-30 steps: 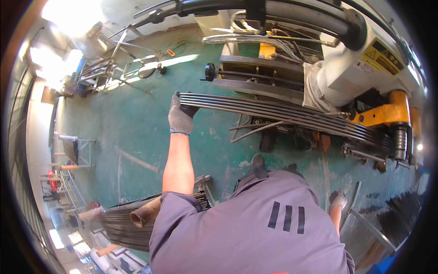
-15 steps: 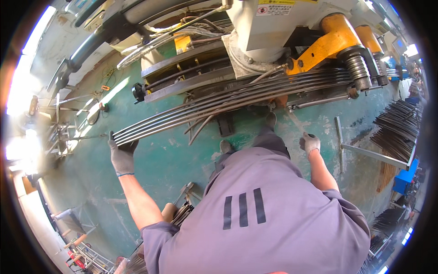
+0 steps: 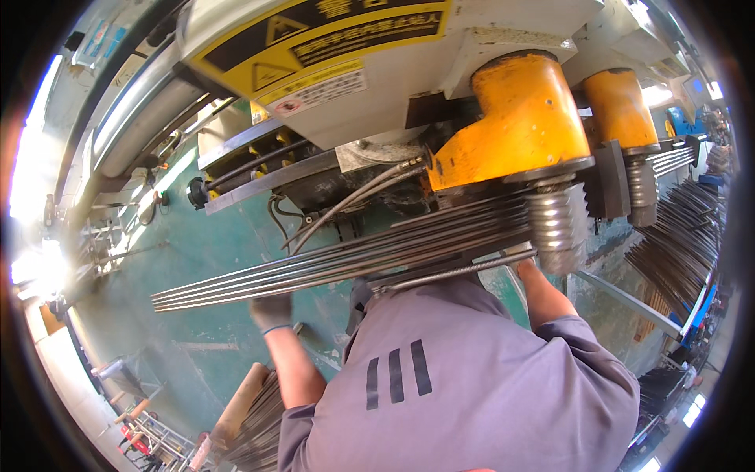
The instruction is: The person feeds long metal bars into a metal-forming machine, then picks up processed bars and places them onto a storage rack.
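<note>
A flat row of several long steel rods (image 3: pixel 338 269) runs from the left up to the machine, where the far ends meet a grooved steel roller (image 3: pixel 550 224) under an orange machine arm (image 3: pixel 527 110). My left hand (image 3: pixel 270 311), in a grey glove, is below the rods, some way in from their free ends. The rods cover its fingers, so its grip cannot be seen. My right forearm (image 3: pixel 541 293) reaches up beneath the machine's front bar. The right hand itself is hidden behind the bar and the rods.
A white machine housing (image 3: pixel 377 102) with yellow warning labels looms overhead. A second orange arm (image 3: pixel 621 110) stands to the right. Stacks of dark rods (image 3: pixel 676 236) lie on a metal rack at the right, and another rod bundle (image 3: pixel 263 421) lies low on the left.
I have come closer to the machine, which looks larger. My left hand has left the rods' free ends and shifted right beneath them. My right hand has gone out of sight.
</note>
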A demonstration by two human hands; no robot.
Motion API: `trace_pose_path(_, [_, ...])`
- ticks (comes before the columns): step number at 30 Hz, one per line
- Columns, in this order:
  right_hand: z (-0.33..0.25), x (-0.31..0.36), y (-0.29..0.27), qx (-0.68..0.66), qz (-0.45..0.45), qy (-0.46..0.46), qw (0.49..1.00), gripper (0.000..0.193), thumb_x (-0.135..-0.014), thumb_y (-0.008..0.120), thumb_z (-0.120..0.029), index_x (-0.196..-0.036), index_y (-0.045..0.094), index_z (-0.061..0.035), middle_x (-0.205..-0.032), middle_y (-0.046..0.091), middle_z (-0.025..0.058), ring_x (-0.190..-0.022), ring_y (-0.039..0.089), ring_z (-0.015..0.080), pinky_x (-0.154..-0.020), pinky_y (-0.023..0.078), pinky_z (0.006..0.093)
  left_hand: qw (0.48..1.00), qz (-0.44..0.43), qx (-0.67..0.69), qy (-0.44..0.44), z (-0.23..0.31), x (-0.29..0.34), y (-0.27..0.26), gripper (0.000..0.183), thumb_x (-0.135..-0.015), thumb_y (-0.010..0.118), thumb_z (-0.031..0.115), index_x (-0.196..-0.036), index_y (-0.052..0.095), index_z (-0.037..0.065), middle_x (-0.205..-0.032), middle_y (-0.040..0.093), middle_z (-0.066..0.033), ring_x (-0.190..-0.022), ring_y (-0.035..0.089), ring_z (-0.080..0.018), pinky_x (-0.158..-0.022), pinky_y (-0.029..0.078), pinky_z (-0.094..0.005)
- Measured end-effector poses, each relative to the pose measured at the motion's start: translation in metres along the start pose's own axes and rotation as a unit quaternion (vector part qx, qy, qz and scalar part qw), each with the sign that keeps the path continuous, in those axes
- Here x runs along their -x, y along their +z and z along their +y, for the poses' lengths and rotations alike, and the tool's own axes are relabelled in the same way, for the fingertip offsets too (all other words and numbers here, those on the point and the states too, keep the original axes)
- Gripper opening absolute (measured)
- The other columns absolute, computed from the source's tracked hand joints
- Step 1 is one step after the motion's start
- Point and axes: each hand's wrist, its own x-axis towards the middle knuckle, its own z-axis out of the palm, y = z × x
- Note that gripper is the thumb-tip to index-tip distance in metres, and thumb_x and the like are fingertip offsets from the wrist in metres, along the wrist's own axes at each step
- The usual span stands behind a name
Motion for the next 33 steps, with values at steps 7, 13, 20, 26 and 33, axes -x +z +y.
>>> trace_pose_path(7, [0.031,0.023,-0.039,-0.271,0.043,0.074,0.959,0.032,-0.102,0.064,-0.036,-0.111,0.074,-0.0068,-0.09,0.076,0.0056,-0.083,0.069,0.0214,-0.078,0.054,0.0412,0.54,0.217,0.751,-0.311,-0.05,-0.075,-0.141,0.026,-0.099,0.061,0.027,-0.116,0.073,0.01,-0.111,0.074,-0.0118,-0.104,0.069,-0.0337,-0.091,0.055,-0.051])
trace_pose_path(13, [-0.036,0.066,-0.03,-0.334,0.096,-0.009,0.938,0.027,-0.101,0.066,-0.033,-0.101,0.077,-0.0077,-0.082,0.074,0.0053,-0.074,0.068,0.0188,-0.069,0.054,0.0384,0.107,0.257,0.916,-0.289,-0.056,-0.087,-0.125,0.032,-0.102,0.062,0.028,-0.126,0.069,0.007,-0.121,0.072,-0.0131,-0.111,0.069,-0.032,-0.095,0.057,-0.0468])
trace_pose_path(20, [-0.103,0.204,-0.06,-0.311,0.037,0.015,0.95,0.052,-0.094,0.072,-0.049,-0.102,0.078,0.0028,-0.082,0.075,0.0193,-0.08,0.073,0.0235,-0.078,0.055,0.0411,0.095,0.214,0.963,-0.137,-0.053,-0.093,-0.153,0.037,-0.097,0.068,0.022,-0.131,0.069,0.007,-0.13,0.071,-0.013,-0.12,0.067,-0.0293,-0.102,0.056,-0.0401])
trace_pose_path(26, [-0.207,0.364,-0.146,-0.419,0.057,-0.294,0.857,0.027,-0.09,0.075,-0.03,-0.091,0.075,-0.003,-0.079,0.07,0.0155,-0.072,0.067,0.0247,-0.073,0.054,0.0399,0.624,0.346,0.7,-0.022,-0.009,-0.091,-0.158,0.027,-0.087,0.063,0.016,-0.112,0.069,0.007,-0.117,0.066,-0.0123,-0.11,0.063,-0.0308,-0.098,0.052,-0.0387])
trace_pose_path(33, [-0.292,0.452,-0.219,-0.423,-0.129,-0.7,0.561,0.041,-0.085,0.086,-0.034,-0.069,0.058,-0.0085,-0.064,0.054,0.0067,-0.056,0.053,0.028,-0.054,0.041,0.0383,0.774,0.347,0.529,-0.023,-0.08,-0.04,-0.172,0.018,-0.088,0.063,0.018,-0.104,0.071,0.018,-0.117,0.066,-0.0045,-0.115,0.061,-0.0264,-0.102,0.052,-0.0392])
